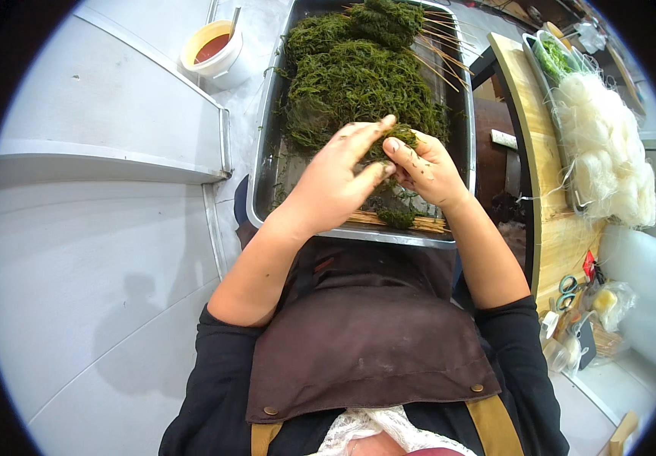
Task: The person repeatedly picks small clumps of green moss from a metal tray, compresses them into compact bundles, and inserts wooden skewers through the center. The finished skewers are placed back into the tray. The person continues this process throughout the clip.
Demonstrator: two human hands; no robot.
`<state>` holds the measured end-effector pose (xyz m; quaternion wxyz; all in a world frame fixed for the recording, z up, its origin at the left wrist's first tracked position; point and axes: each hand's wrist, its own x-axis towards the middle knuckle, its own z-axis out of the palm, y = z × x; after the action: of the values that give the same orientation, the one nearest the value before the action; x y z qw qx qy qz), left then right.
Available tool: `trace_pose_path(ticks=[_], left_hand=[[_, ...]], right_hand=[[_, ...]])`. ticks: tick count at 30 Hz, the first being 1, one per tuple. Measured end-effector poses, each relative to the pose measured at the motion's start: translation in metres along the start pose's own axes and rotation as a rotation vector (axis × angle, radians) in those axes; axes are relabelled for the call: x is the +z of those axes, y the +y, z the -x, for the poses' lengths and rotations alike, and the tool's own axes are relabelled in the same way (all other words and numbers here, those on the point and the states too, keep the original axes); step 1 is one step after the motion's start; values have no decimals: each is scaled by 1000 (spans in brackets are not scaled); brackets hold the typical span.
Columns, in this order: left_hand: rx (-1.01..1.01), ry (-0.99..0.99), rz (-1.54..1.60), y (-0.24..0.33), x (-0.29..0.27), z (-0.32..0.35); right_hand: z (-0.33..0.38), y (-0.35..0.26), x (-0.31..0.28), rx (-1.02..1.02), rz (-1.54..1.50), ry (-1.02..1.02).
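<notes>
While a white bucket (225,70) of reddish liquid stands left of the metal tray (419,242) and a wooden table (515,85) with pale stringy bundles (602,144) flanks its right, the right hand (433,171) pinches a clump of green plant (402,137) over the tray, the left hand (341,166) curving its fingers against it. Both hide part of the shaggy green heap (362,91); thin straight sticks (361,217) lie along the near rim

Metal tray (411,240) is loaded w/ green strands (358,83), mostly heaped far; skewers (429,223) are laid along near edge & at far R. R wooden table (529,114) is topped w/ container (553,114) of white strands (602,137); scissors (567,292) placed nearer.
</notes>
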<state>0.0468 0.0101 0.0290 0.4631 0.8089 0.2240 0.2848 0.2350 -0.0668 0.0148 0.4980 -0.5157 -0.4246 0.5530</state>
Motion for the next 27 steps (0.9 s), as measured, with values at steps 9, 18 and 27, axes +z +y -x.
trace_pose_path(ticks=[9,18,27], left_hand=[[-266,11,452,-16,0,6],[-365,113,733,-15,16,8],[-36,407,-86,-27,-7,-14]], right_hand=[[3,13,11,-47,-76,161],[2,24,8,-81,-122,164],[2,0,14,-254,927,-8]])
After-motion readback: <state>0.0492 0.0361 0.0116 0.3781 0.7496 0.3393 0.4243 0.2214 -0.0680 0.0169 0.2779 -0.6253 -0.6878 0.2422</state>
